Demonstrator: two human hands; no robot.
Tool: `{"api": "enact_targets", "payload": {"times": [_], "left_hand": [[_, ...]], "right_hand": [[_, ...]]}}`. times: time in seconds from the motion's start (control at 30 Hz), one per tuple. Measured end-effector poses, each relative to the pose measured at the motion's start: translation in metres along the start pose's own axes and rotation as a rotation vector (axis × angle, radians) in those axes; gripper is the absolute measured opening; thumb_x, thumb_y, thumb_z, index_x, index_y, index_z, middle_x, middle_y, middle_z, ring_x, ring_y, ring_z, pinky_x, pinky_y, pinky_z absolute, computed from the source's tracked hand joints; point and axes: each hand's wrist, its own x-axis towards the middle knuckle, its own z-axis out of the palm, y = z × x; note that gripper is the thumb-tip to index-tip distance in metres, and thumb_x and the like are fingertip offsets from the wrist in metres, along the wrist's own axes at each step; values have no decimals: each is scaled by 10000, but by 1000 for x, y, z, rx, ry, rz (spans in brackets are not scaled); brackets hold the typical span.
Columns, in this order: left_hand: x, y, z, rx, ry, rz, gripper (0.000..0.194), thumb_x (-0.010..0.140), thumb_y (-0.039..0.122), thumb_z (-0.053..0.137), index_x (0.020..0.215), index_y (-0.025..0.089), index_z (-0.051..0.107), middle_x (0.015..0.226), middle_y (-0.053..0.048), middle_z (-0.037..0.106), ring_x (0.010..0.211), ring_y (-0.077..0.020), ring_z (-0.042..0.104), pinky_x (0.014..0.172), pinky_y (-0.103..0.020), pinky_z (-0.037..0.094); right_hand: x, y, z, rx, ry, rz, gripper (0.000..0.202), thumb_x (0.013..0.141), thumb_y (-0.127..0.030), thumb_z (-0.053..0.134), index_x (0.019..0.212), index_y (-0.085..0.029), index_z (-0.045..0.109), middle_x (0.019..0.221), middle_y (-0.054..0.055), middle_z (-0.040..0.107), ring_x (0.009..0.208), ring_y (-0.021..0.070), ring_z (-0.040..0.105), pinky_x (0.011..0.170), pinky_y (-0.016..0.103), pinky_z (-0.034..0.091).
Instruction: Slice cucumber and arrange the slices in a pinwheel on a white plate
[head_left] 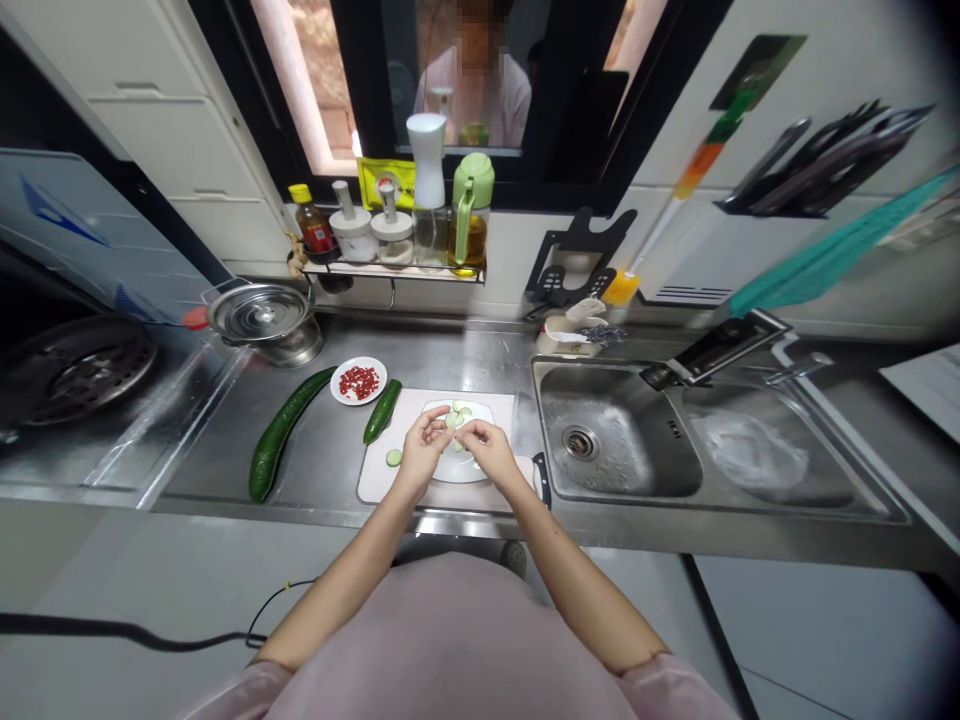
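Note:
A white plate (471, 472) rests on the pale cutting board (380, 484), with several thin cucumber slices (462, 411) near its far side. Over the plate, my left hand (424, 440) pinches a cucumber slice (451, 422) with its fingertips. My right hand (487, 447) is close beside it, thumb and fingertips pressed together at the slices; whether they grip one is hidden. A cucumber end piece (394, 458) lies on the board left of my left hand. Right of my right hand is a knife (542, 480), its black handle pointing toward the sink.
A short cucumber (382, 412), a long cucumber (289, 435) and a dish of chopped red chili (358, 382) lie to the left. Behind them stands a lidded steel pot (281, 335). A double sink (619, 430) is on the right. Bottles fill a wall rack (405, 270).

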Motion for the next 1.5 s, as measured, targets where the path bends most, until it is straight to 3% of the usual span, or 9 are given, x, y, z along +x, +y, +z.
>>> {"api": "enact_targets", "payload": {"times": [0.13,0.37,0.6,0.83,1.07,1.3,1.5], "left_hand": [[10,-11,4,50,-14,-29,434,617,259,712,1029,163,616,744,16,589,599,-73,499,551,-193,371],[39,-35,26,93,-3,-31,342,582,206,722,881,172,559,697,32,601,616,-82,557,630,-206,429],[54,-74,26,295,29,-120,264,582,194,705,796,184,551,598,64,550,564,-83,529,603,-203,407],[65,-105,21,594,13,-229,275,620,253,712,883,204,649,622,47,608,537,-92,537,562,-203,400],[71,-111,21,783,-28,-255,197,654,248,705,843,200,686,711,18,670,603,-107,583,582,-206,404],[69,-108,22,864,-32,-239,129,660,227,698,788,212,684,712,16,672,656,-122,593,619,-218,404],[68,-104,24,905,-41,-215,114,655,221,717,763,217,680,719,12,670,677,-133,595,621,-223,400]], "right_hand": [[8,2,-17,-37,-65,83,222,686,-371,647,637,-164,586,577,-27,576,551,91,502,552,212,409],[37,3,-53,-127,-139,337,161,709,-265,691,687,-155,576,577,1,636,486,83,563,374,136,320],[51,31,-62,-299,-199,472,164,759,-175,673,648,-156,554,455,-33,583,405,63,532,343,121,284],[68,51,-68,-499,-269,505,157,707,-153,706,629,-152,570,457,-39,582,390,67,521,362,138,311],[78,58,-67,-666,-321,523,137,688,-155,697,629,-152,574,469,-39,571,399,67,512,421,151,372],[79,57,-68,-851,-298,483,153,634,-253,751,713,-155,664,515,-13,607,460,94,544,468,173,388],[79,56,-66,-911,-277,477,229,607,-283,765,788,-168,686,660,24,668,551,123,596,485,184,387]]}}
